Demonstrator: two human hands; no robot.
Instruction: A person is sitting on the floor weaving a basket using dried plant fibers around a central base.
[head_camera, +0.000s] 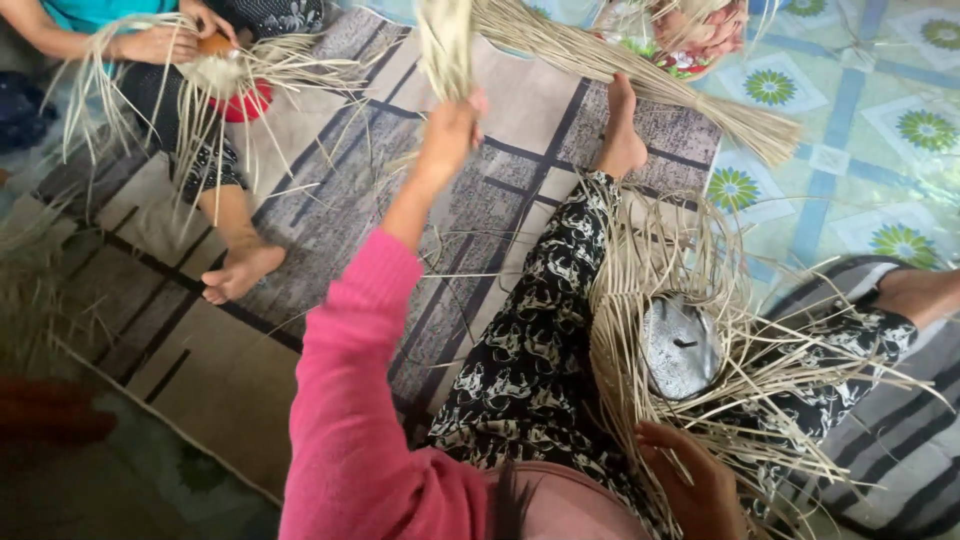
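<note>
1. A co-worker (150, 40) sits far left, weaving their own straw piece (215, 72); loose strands there could tangle with the wearer's if pulled across the mat (330, 190).
2. The left hand (450, 130) is closed around a straw bundle (445, 40), raised; a hard tug could snap the strands.
3. The right hand (690, 480), fingers curled, presses the half-woven straw work (650, 300) on the lap around a grey mould (680, 345); easing off could let the weave slip.

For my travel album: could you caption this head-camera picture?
Seated on a mat, left hand lifts a straw bundle while right hand steadies half-woven straw work; another person weaves nearby.
</note>
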